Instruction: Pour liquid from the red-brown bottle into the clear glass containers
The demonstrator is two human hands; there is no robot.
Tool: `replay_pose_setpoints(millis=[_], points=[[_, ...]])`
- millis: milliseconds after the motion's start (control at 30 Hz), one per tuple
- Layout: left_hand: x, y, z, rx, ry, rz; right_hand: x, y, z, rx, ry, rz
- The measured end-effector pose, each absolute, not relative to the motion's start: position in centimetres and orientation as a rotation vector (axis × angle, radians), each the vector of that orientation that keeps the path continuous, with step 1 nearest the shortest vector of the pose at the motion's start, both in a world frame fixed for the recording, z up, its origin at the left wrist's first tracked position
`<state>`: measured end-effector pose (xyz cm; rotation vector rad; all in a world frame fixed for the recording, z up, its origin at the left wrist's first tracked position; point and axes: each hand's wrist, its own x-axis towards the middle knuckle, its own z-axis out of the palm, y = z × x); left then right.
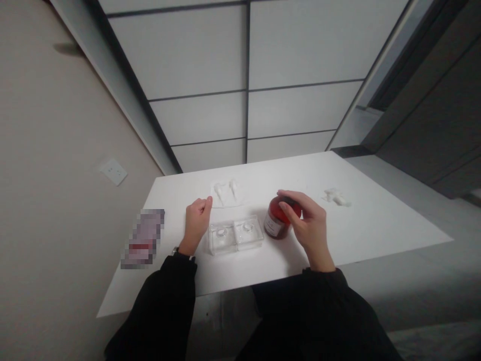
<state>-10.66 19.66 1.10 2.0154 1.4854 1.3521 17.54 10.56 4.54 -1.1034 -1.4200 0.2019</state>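
Observation:
A red-brown bottle (277, 220) with a dark cap and a white label stands tilted slightly on the white table (376, 220). My right hand (310, 220) is closed round the top of it, thumb and fingers at the cap. My left hand (198, 219) is curled into a fist beside the clear plastic case (236, 235); anything inside the fist is hidden. The case has two sections, each with a small round clear piece in it. Behind it, two white, wispy-looking pieces (233, 189) lie on a thin white sheet (226, 200).
A crumpled white tissue-like wad (337, 197) lies on the right of the table. A blurred-out flat object (143, 238) rests near the left edge. A wall with a socket (113, 171) borders the left side, and white panelled doors (203, 115) stand behind the table.

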Motion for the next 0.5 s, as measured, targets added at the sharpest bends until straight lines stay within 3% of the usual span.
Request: replay_pose_setpoints(millis=[267,500], points=[[-10.7,19.6,1.2,2.018,1.483,1.347,16.9,11.3,3.1,-0.934,-1.121,0.522],[-10.7,19.7,1.0,2.002,1.505,1.331,17.0,11.5,3.2,-0.958,-1.165,0.523]])
